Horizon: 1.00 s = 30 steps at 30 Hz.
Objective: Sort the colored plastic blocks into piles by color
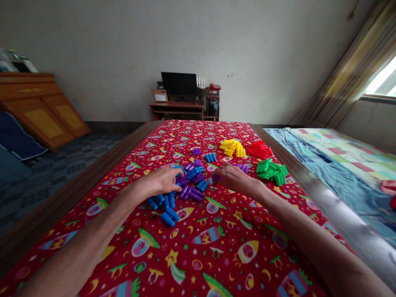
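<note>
Small plastic toy building blocks, each like joined tubes, lie on a red patterned cloth (204, 255). My left hand (163, 180) is over the left of a mixed pile of blue blocks (169, 217) and purple blocks (192, 192). Its thumb and forefinger are curved but apart, touching the pile's edge; a blue block shows just beyond the fingertips. My right hand (232, 177) is closed, right of the pile, with a purple block (217, 178) partly visible under its fingertips. Behind that hand, more purple blocks (243, 167) are partly hidden.
Yellow blocks (232, 147), red blocks (260, 149) and green blocks (272, 171) form separate heaps at the right. A lone blue block (210, 157) and a purple one (196, 152) lie farther back. A bed (334, 165) adjoins the table's right side; a monitor (179, 84) stands beyond.
</note>
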Motion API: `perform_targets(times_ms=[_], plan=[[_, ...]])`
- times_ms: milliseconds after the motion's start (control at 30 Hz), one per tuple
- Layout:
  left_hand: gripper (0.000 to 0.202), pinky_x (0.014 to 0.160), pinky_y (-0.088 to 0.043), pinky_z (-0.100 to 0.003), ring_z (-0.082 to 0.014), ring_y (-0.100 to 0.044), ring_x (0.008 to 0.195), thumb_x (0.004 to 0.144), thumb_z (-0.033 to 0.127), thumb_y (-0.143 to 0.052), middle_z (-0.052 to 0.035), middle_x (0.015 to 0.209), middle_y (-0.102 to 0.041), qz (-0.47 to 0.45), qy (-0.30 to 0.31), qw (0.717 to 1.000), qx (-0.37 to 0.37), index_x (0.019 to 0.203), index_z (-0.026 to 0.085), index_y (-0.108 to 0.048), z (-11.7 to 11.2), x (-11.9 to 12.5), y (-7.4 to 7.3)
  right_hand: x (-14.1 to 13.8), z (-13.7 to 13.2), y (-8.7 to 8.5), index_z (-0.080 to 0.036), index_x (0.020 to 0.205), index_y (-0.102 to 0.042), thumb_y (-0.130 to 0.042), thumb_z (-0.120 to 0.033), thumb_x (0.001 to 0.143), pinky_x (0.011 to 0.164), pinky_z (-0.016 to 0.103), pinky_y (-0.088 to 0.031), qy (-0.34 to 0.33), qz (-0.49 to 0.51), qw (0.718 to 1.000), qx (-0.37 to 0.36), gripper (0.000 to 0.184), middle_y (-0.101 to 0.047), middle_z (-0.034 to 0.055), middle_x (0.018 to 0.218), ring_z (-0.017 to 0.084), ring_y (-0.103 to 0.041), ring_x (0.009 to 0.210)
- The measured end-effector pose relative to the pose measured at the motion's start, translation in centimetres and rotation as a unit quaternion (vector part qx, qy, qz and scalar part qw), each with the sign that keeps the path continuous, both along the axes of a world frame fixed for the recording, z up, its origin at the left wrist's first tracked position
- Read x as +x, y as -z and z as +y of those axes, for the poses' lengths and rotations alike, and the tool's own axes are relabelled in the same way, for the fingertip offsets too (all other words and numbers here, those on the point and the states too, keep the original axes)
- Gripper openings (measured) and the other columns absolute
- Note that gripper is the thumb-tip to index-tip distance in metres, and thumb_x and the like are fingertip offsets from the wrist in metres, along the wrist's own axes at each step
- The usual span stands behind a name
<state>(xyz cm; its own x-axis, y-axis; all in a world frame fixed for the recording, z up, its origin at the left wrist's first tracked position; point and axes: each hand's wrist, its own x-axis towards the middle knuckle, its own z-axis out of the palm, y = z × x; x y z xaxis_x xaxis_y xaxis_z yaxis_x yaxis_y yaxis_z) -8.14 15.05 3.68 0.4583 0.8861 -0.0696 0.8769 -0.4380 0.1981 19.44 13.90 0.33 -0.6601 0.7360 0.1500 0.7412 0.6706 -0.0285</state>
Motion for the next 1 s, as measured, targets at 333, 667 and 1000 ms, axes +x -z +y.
perform_targets(times_ms=[333, 667, 1000], plan=[[0.022, 0.045, -0.033, -0.02, -0.012, -0.055, 0.048, 0.067, 0.027, -0.065, 0.0069, 0.054, -0.059, -0.027, 0.016, 0.999, -0.01, 0.089, 0.024, -0.067, 0.4, -0.6, 0.3, 3.8, -0.6, -4.0, -0.016, 0.097, -0.065, -0.053, -0.013, 0.087, 0.075, 0.028, -0.043, 0.116, -0.001, 0.993, -0.014, 0.016, -0.064, 0.0098, 0.095, 0.018, -0.056, 0.085], [0.029, 0.06, -0.047, -0.023, -0.0165, -0.064, 0.065, 0.074, 0.035, -0.057, 0.0012, 0.071, -0.071, -0.106, 0.019, 0.994, 0.011, 0.095, 0.021, -0.072, 0.4, -0.5, -0.7, 1.9, -1.1, -5.5, -0.013, 0.083, -0.067, -0.048, -0.015, 0.091, 0.059, 0.024, -0.032, 0.111, 0.075, 0.991, -0.008, 0.02, -0.06, 0.0036, 0.07, 0.01, -0.047, 0.062], [0.039, 0.065, -0.057, -0.03, -0.0206, -0.069, 0.075, 0.079, 0.051, -0.061, -0.0051, 0.082, -0.072, -0.415, 0.021, 0.908, -0.054, 0.097, 0.016, -0.062, -0.8, 4.3, 2.3, -3.2, -1.9, -2.7, -0.014, 0.108, -0.068, -0.059, -0.02, 0.086, 0.058, 0.021, -0.036, 0.003, 0.251, 0.962, -0.111, 0.025, -0.067, 0.0026, 0.073, 0.01, -0.054, 0.061]])
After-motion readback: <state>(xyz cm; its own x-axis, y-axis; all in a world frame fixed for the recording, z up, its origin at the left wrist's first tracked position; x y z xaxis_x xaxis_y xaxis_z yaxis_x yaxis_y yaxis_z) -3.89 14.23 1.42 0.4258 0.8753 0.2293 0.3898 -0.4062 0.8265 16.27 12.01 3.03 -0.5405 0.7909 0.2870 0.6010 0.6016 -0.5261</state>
